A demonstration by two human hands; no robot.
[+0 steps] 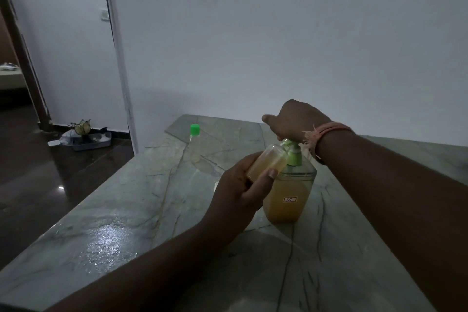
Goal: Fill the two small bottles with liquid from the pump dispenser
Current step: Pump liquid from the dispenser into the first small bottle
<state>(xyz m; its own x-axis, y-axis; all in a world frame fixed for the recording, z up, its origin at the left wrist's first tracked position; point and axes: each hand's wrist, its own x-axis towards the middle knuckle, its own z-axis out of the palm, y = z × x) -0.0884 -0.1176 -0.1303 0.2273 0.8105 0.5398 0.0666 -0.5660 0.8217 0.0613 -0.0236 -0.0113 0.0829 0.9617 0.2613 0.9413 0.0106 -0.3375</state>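
A clear pump dispenser (pixel 288 192) with amber liquid and a light green pump stands on the marble counter (pixel 126 210). My right hand (pixel 293 121) presses down on the pump head from above. My left hand (pixel 238 190) holds a small uncapped bottle (pixel 268 162), tilted, with its mouth at the pump spout; it holds amber liquid. A second small clear bottle (pixel 194 143) with a green cap stands upright farther back on the left of the counter, and looks empty.
A white wall runs right behind the counter. The counter's left edge drops to a dark floor, where a tray of small items (pixel 86 138) sits by a doorway. A small white object (pixel 215 185) peeks out behind my left hand.
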